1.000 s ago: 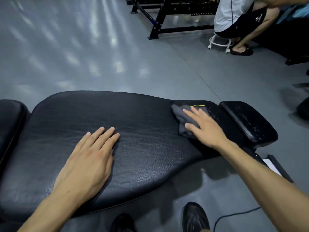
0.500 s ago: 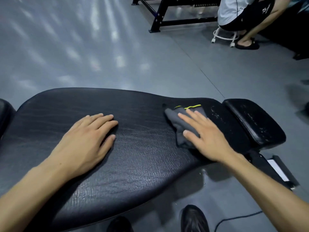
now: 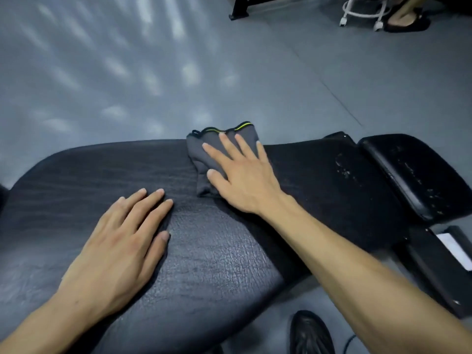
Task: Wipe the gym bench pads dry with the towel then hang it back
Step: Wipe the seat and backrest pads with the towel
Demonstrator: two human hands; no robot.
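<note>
Nearest to us, at the bottom edge, a dark shoe (image 3: 310, 333) stands on the grey floor (image 3: 127, 72) just below the near edge of the bench pad (image 3: 217, 251), with a thin cable (image 3: 351, 341) beside it. Our left hand (image 3: 120, 246) lies flat on the near-left part of the pad, fingers straight and close together, palm down, holding nothing; bare black vinyl runs on to its left as far as the pad's rounded left end. Our right forearm crosses the pad from the lower right, and our right hand (image 3: 242, 175) rests palm down on the grey towel (image 3: 207, 159) with fingers spread and straight — pressing it, not curled around it. The towel sits bunched at the pad's far edge, near the middle of its length, and its yellow-green trimmed hem reaches just past that edge over the floor. To the right of the hand the pad narrows and shows pale specks on its surface; a narrow gap parts it from the smaller pad (image 3: 413, 175), which is speckled too. Below that small pad a part of the black frame (image 3: 434, 272) with a white label juts toward us. Beyond the bench the floor lies open and wide, streaked with light reflections — at the top edge stand a black equipment foot (image 3: 238, 11), a white wheeled stool base (image 3: 362, 14) and another person's sandalled foot (image 3: 406, 21).
</note>
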